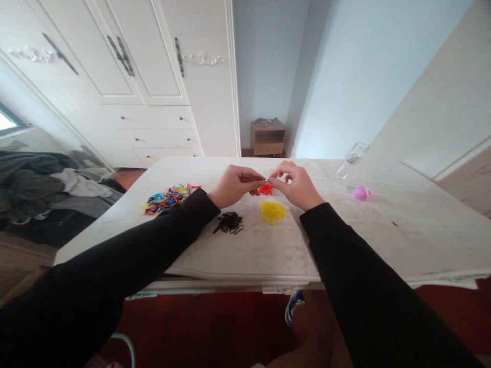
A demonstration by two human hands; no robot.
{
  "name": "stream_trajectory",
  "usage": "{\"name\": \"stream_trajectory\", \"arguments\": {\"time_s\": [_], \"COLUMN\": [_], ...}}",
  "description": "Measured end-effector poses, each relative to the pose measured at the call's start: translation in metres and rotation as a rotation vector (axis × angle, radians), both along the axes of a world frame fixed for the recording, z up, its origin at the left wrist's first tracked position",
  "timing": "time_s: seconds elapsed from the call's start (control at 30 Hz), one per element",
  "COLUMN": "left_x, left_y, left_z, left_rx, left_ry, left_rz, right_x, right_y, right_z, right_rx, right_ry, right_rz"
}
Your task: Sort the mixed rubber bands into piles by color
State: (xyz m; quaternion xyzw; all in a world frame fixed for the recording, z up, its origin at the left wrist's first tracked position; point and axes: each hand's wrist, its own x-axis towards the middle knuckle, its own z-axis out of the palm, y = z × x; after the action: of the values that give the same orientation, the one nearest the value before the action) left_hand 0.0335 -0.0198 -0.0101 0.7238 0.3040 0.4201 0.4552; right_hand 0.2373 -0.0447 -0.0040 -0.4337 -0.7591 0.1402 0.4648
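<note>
Above the white table [284, 255], my left hand [235, 186] and my right hand [296, 185] meet fingertip to fingertip. Both are closed in a pinch; a tiny dark bit shows between the tips, too small to name. Just behind the fingers lies a pile of red rubber bands [265, 189], partly hidden by them. Nearer to me are a pile of yellow rubber bands [272, 212] and, below my left wrist, black rubber bands [230, 223]. A mixed, many-coloured heap of rubber bands [169, 199] spreads to the left, partly behind my left sleeve.
A clear bottle or jar [351, 159] and a pink-purple object [361, 193] are on the table's right side. Dark and grey clothes [34, 184] are heaped at the left. A white wardrobe [153, 128] and a small wooden cabinet [268, 138] stand beyond the table.
</note>
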Motion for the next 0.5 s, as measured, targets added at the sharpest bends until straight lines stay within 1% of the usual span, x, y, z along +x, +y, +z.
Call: {"name": "stream_trajectory", "arguments": {"time_s": [0.17, 0.3, 0.4, 0.5], "left_x": [-0.0005, -0.0012, -0.002, -0.0022], "left_y": [-0.0003, -0.0011, -0.0022, -0.0019], "left_z": [-0.0026, -0.0037, -0.0027, -0.0023], "left_rx": [0.038, 0.118, 0.177, 0.18], "left_ry": [0.037, 0.118, 0.168, 0.166], "left_rz": [-0.031, -0.028, -0.024, -0.025], "right_x": [-0.0049, -0.0075, -0.0071, -0.0066], "right_y": [-0.0026, -0.0012, -0.0005, -0.0017], "right_z": [0.0006, -0.0039, -0.0051, -0.0034], "right_rx": [-0.092, -0.177, -0.149, -0.063], "right_ry": [0.073, 0.076, 0.094, 0.13], "right_rz": [0.046, 0.089, 0.081, 0.082]}}
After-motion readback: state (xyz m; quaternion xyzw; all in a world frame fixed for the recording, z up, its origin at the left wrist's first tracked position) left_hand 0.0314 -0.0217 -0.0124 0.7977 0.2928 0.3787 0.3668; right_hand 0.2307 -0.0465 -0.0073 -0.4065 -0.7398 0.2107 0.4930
